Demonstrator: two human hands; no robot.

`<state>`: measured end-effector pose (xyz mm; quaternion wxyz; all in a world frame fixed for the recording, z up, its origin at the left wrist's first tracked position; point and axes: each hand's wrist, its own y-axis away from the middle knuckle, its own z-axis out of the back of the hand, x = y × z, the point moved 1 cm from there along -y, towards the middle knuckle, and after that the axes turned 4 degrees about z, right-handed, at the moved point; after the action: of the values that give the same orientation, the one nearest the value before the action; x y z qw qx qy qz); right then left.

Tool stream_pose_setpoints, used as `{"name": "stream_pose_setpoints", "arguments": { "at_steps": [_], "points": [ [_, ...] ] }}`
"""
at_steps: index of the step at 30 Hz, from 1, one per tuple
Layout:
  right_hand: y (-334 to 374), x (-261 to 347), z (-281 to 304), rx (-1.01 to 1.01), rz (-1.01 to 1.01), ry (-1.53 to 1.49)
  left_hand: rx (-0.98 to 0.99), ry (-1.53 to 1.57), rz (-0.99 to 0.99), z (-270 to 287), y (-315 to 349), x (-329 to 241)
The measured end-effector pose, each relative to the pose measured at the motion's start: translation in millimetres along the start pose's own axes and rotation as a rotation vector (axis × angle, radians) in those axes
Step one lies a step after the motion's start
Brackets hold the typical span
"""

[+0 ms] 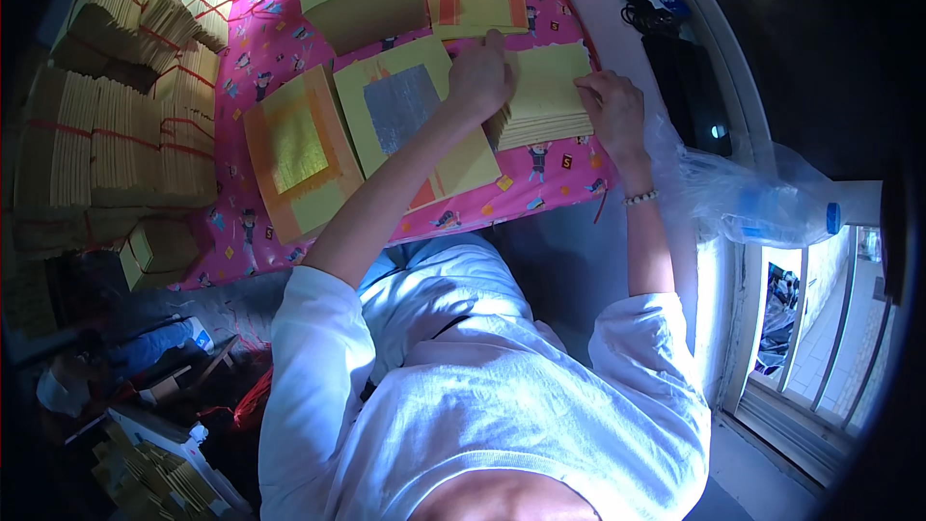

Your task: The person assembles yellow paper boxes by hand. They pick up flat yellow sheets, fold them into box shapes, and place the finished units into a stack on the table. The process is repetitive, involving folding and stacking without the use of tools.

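A thick stack of yellow paper sheets [545, 87] lies on the table, its layered edges facing me. My left hand [480, 77] is closed at the stack's left edge, fingers curled and partly hidden. At the right edge, the fingertips of my right hand [614, 108], which has a beaded bracelet at the wrist, pinch the paper. Under my left forearm lies a yellow piece with a silver-grey rectangle [400, 106]. Left of it is another yellow piece with an orange border and a shiny gold rectangle [301, 150].
A pink patterned cloth [444, 222] covers the table. Farther back stand a tall yellow stack [371, 14] and a yellow-orange stack [473, 14]. Bundles of paper tied with red string [125, 140] fill the left side. A plastic bag with a bottle [772, 207] is at the right, by a barred window [820, 318].
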<state>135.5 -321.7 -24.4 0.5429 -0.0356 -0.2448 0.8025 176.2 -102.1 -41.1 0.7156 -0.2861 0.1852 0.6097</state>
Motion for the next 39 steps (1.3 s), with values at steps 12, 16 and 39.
{"name": "stream_pose_setpoints", "arguments": {
  "at_steps": [12,16,39],
  "points": [
    [-3,-2,1,0.03,-0.057,-0.134,0.009,0.082,-0.329,-2,40,-7],
    [-6,-12,-2,-0.081,-0.129,-0.346,-0.009,0.133,-0.295,9,38,-10],
    [-17,28,28,-0.308,-0.245,-0.842,-0.312,0.254,-0.357,69,70,-19]
  ]
}}
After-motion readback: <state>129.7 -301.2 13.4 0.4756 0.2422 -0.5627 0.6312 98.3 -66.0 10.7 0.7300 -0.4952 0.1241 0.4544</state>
